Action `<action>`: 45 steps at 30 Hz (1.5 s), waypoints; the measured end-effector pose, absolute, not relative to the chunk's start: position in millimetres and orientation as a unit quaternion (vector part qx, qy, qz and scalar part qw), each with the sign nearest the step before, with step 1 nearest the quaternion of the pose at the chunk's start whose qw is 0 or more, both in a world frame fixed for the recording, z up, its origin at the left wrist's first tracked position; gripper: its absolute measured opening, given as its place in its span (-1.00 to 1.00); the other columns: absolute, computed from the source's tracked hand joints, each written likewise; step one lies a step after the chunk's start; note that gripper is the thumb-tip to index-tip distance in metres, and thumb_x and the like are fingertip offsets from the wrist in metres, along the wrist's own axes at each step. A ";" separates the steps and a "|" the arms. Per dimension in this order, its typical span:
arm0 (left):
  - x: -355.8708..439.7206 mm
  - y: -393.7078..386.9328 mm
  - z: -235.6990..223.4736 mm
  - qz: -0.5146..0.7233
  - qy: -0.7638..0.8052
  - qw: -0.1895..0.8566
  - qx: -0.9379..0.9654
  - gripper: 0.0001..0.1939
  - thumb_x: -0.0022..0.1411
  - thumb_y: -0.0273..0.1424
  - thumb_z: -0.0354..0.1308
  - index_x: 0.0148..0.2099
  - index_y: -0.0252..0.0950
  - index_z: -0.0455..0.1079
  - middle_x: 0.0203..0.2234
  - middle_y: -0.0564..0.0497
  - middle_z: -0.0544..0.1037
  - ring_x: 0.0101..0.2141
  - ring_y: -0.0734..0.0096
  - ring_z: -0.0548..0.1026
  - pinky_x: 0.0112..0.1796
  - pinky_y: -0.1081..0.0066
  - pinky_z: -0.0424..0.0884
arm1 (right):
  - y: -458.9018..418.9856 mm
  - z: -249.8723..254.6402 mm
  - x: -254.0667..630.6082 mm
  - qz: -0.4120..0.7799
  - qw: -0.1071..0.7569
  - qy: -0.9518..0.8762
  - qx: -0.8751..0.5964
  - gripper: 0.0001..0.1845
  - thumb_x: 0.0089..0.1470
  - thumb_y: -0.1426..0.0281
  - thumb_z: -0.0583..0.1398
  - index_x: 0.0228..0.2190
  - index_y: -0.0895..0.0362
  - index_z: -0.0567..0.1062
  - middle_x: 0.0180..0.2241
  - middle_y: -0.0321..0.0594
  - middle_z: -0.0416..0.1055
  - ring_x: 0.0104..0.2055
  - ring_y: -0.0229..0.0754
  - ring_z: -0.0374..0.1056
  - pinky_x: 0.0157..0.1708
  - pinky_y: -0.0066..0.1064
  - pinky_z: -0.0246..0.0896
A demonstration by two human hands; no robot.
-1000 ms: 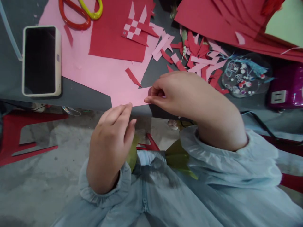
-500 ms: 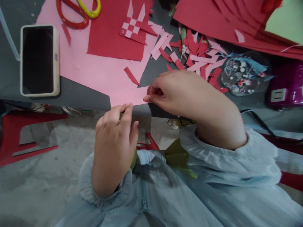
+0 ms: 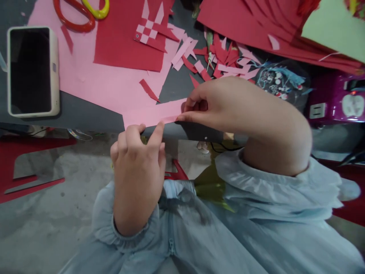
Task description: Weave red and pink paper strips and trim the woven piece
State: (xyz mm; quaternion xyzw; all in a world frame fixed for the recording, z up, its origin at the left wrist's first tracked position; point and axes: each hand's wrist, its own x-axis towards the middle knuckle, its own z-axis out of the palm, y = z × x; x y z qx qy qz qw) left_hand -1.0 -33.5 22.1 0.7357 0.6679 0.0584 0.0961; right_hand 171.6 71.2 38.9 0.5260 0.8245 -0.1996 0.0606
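Note:
A long pink paper strip (image 3: 159, 111) lies along the near edge of the table, its left end by the corner of the larger pink sheet (image 3: 105, 89). My right hand (image 3: 208, 101) pinches the strip's right end between thumb and fingers. Along the strip's lower edge, my left hand (image 3: 139, 163) rests its fingertips on the paper, fingers apart and the index stretched out. A small red paper scrap (image 3: 149, 90) lies just above the strip. Further up, a woven red-and-pink paper fish (image 3: 149, 30) sits on a red sheet (image 3: 122, 47).
Left stands a phone (image 3: 30, 72) in a pale case; red- and yellow-handled scissors (image 3: 74, 24) lie beyond it. Paper offcuts (image 3: 196, 57), a clear dish of beads (image 3: 281, 82), stacked red sheets (image 3: 245, 23) and a purple box with a socket (image 3: 336, 99) occupy the right.
My right hand has moved right along the strip, and more of the strip shows between my hands. The left index finger has shifted right. The whole view has slid slightly.

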 end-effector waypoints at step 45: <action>10.3 -58.3 7.1 0.093 0.628 0.070 0.769 -0.38 0.34 -0.34 0.04 0.31 -0.63 0.10 0.27 -0.51 0.25 0.32 -0.12 0.18 0.27 -0.06 0.15 | -19.4 46.8 154.3 -0.017 0.008 0.883 0.469 -0.46 0.25 0.53 -0.07 0.18 0.21 0.40 0.21 -0.06 0.38 -0.29 -0.12 0.47 -0.34 -0.27 0.39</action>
